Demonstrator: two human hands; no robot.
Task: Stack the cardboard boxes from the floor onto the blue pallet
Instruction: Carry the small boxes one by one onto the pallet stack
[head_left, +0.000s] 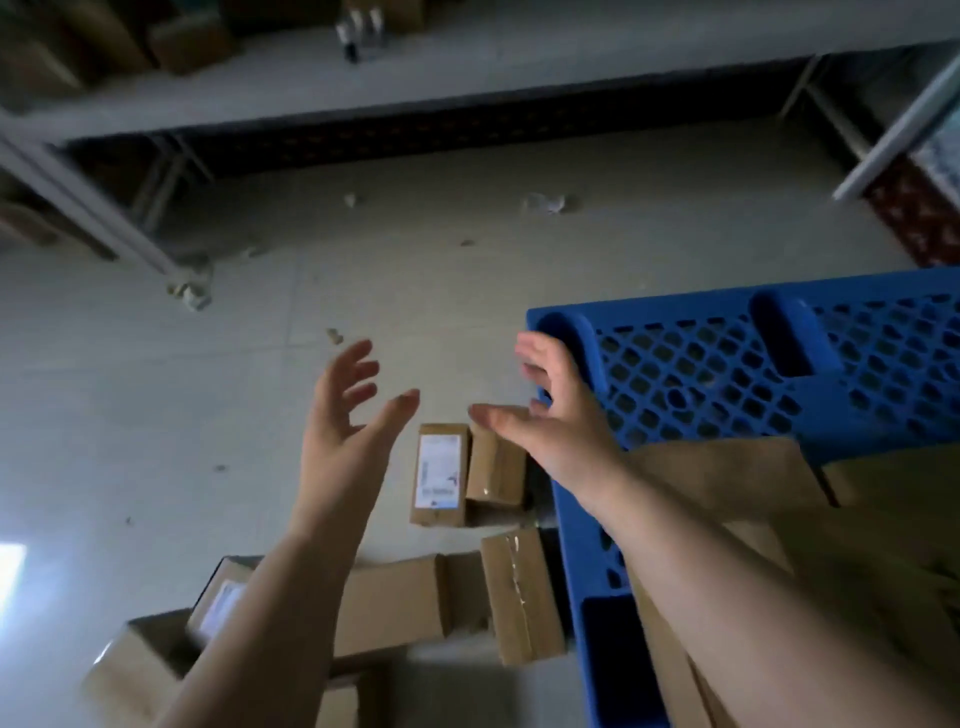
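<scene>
We held both hands out over the floor (156, 389), palms turned toward each other with a gap between them. Our left hand (345, 415) had its fingers spread and loosely bent, gripping nothing. Our right hand (550, 410) was likewise spread and empty, and it hung in front of the near left corner of the blue pallet (727, 364).

The pallet took up the right side, its latticed top bare toward the far left corner. Brown cardboard boxes (779, 493) already lay on its nearer part, reaching almost to its left edge.

Below the gap between our hands, a labelled cardboard box (439, 473) lay flat on the floor, with a plain cardboard box (496, 470) touching its right side, just beside the pallet's left edge. Nearer to us, a taped box (519, 592) lay against that same edge, and more boxes (395, 603) crowded together by our left forearm.

To the left of the labelled box, and beyond it up to the metal shelving (415, 93) at the far side, the floor lay open, marked only by scattered paper scraps (189, 291).
</scene>
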